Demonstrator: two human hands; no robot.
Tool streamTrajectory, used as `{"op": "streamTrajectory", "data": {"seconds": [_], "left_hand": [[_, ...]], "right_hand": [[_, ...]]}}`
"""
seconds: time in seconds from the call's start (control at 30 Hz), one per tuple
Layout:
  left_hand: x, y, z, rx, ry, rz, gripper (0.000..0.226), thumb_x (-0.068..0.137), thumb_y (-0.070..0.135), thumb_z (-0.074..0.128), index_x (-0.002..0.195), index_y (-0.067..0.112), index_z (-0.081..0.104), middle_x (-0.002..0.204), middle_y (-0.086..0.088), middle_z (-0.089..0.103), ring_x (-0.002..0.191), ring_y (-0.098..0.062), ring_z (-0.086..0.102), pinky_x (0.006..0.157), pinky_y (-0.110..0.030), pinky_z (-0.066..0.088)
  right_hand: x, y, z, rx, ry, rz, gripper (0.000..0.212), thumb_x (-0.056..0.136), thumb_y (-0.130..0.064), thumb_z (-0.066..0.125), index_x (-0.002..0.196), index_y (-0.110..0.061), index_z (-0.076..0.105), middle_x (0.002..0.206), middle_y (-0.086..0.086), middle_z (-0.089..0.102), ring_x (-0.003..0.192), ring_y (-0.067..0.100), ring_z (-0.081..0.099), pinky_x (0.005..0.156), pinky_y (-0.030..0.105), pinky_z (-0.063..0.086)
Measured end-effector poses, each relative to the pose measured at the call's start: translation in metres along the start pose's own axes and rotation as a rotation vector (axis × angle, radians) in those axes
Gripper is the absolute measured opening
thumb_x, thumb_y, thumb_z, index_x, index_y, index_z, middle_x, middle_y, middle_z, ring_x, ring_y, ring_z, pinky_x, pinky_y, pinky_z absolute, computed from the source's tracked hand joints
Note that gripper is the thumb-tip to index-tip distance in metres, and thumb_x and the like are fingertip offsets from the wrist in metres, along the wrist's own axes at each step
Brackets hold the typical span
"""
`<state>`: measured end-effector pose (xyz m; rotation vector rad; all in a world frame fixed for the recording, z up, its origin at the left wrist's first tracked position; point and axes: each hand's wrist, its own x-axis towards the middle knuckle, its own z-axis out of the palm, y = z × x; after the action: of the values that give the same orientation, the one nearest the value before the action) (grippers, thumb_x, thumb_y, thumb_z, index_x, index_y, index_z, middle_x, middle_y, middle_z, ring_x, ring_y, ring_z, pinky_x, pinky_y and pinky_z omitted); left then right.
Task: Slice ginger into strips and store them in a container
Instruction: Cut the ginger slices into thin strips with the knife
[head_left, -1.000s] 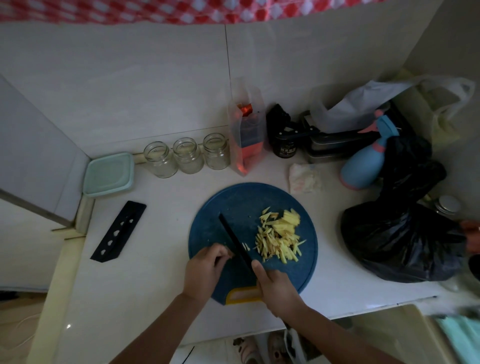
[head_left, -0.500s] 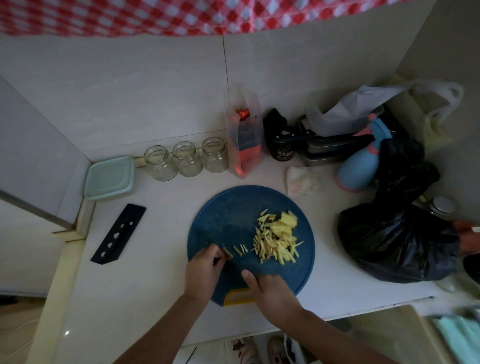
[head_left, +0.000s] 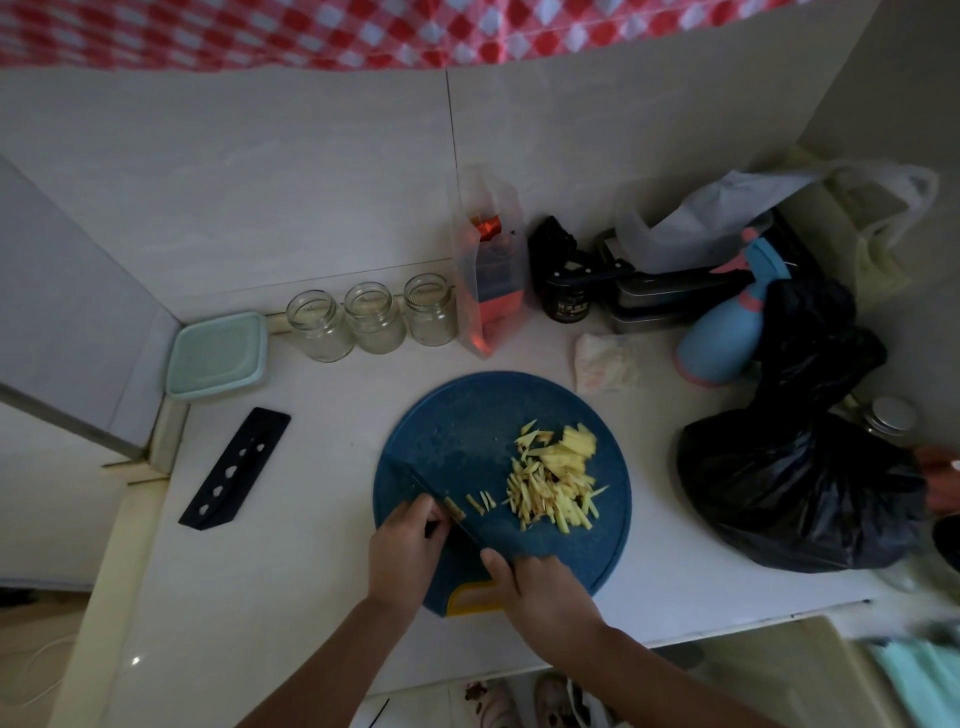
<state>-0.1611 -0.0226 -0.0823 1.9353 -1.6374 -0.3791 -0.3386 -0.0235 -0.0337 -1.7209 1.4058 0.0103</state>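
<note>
Right now: left hand (head_left: 408, 548) fingers curled, tips pinning small ginger piece (head_left: 455, 509) on left part of cutting board (head_left: 457, 415). Knife (head_left: 470, 532) blade just right of fingertips, against the piece. Right hand (head_left: 540, 582) wrapped round knife handle. Strips pile (head_left: 556, 483) further right, clear of both hands. Lidded container (head_left: 218, 356) far left by wall.

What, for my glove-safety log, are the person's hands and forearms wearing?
Nothing visible. The left hand and right hand are bare: no gloves, rings or watch show in the dim light. No sleeve shows up to the frame's edge.
</note>
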Motion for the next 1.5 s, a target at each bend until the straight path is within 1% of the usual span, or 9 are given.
{"op": "streamTrajectory", "data": {"seconds": [0.1, 0.23, 0.77, 0.97, 1.07, 1.13, 1.23, 1.37, 1.5], "left_hand": [[0.0, -0.001, 0.001, 0.004, -0.01, -0.005, 0.027, 0.064, 0.001, 0.08, 0.07, 0.015, 0.058, 0.068, 0.006, 0.063, 0.06, -0.012, 0.06, 0.048, -0.026, 0.05], [0.001, 0.001, 0.0, -0.001, -0.006, -0.002, 0.027, 0.064, 0.001, 0.081, 0.07, 0.015, 0.058, 0.067, 0.006, 0.063, 0.059, -0.012, 0.06, 0.047, -0.025, 0.05], [0.001, 0.004, -0.003, 0.012, -0.002, 0.021, 0.03, 0.062, 0.002, 0.082, 0.068, 0.017, 0.056, 0.065, 0.007, 0.061, 0.055, -0.009, 0.057, 0.044, -0.021, 0.046], [-0.001, 0.003, 0.0, -0.005, -0.003, -0.025, 0.025, 0.065, 0.001, 0.079, 0.07, 0.014, 0.058, 0.067, 0.005, 0.062, 0.057, -0.013, 0.06, 0.047, -0.025, 0.048], [-0.002, 0.002, 0.001, -0.013, -0.004, -0.042, 0.024, 0.065, -0.001, 0.078, 0.072, 0.014, 0.06, 0.068, 0.003, 0.063, 0.059, -0.014, 0.061, 0.047, -0.028, 0.05], [-0.003, 0.002, 0.002, -0.003, -0.006, -0.058, 0.024, 0.065, -0.003, 0.077, 0.072, 0.012, 0.06, 0.068, 0.001, 0.062, 0.059, -0.016, 0.06, 0.046, -0.032, 0.05], [-0.004, 0.001, 0.004, 0.0, -0.01, -0.062, 0.024, 0.064, -0.004, 0.077, 0.073, 0.011, 0.06, 0.068, -0.001, 0.061, 0.057, -0.017, 0.059, 0.044, -0.031, 0.049], [-0.002, -0.002, 0.005, -0.034, -0.006, -0.063, 0.024, 0.066, -0.002, 0.077, 0.073, 0.012, 0.059, 0.069, 0.002, 0.062, 0.061, -0.016, 0.06, 0.048, -0.031, 0.051], [0.001, -0.001, 0.003, -0.048, 0.005, -0.069, 0.026, 0.067, -0.002, 0.077, 0.072, 0.014, 0.057, 0.069, 0.005, 0.063, 0.062, -0.014, 0.06, 0.049, -0.031, 0.051]], "right_hand": [[0.0, -0.002, -0.002, -0.014, -0.006, -0.005, 0.057, 0.096, -0.059, 0.025, 0.057, -0.02, 0.04, 0.058, 0.0, 0.045, 0.067, 0.025, 0.054, 0.069, 0.038, 0.047], [0.002, 0.0, -0.005, -0.025, -0.018, -0.002, 0.057, 0.095, -0.061, 0.024, 0.06, -0.021, 0.042, 0.063, 0.001, 0.05, 0.072, 0.026, 0.059, 0.072, 0.038, 0.049], [0.007, 0.01, -0.001, 0.036, -0.026, -0.041, 0.055, 0.097, -0.055, 0.028, 0.058, -0.019, 0.042, 0.058, 0.0, 0.046, 0.063, 0.02, 0.052, 0.071, 0.038, 0.046], [0.002, 0.004, 0.005, -0.068, 0.021, -0.02, 0.055, 0.097, -0.058, 0.023, 0.06, -0.022, 0.041, 0.07, 0.006, 0.055, 0.076, 0.028, 0.062, 0.069, 0.035, 0.048], [0.001, 0.0, 0.01, -0.126, 0.04, -0.022, 0.054, 0.097, -0.057, 0.021, 0.06, -0.023, 0.04, 0.068, 0.004, 0.052, 0.074, 0.027, 0.061, 0.066, 0.033, 0.046], [-0.001, -0.001, 0.013, -0.154, 0.061, -0.03, 0.053, 0.098, -0.055, 0.02, 0.066, -0.021, 0.045, 0.073, 0.006, 0.058, 0.073, 0.025, 0.06, 0.064, 0.032, 0.043], [0.0, -0.001, 0.017, -0.162, 0.072, -0.017, 0.054, 0.098, -0.055, 0.019, 0.08, -0.018, 0.053, 0.088, 0.012, 0.067, 0.082, 0.029, 0.065, 0.067, 0.033, 0.046], [0.01, -0.005, 0.013, -0.138, 0.035, 0.018, 0.059, 0.097, -0.057, 0.019, 0.08, -0.016, 0.057, 0.078, 0.006, 0.058, 0.079, 0.027, 0.063, 0.068, 0.034, 0.048], [0.021, -0.01, 0.009, -0.056, 0.011, 0.024, 0.057, 0.097, -0.057, 0.022, 0.069, -0.017, 0.05, 0.073, 0.006, 0.056, 0.071, 0.023, 0.057, 0.065, 0.033, 0.045]]}}
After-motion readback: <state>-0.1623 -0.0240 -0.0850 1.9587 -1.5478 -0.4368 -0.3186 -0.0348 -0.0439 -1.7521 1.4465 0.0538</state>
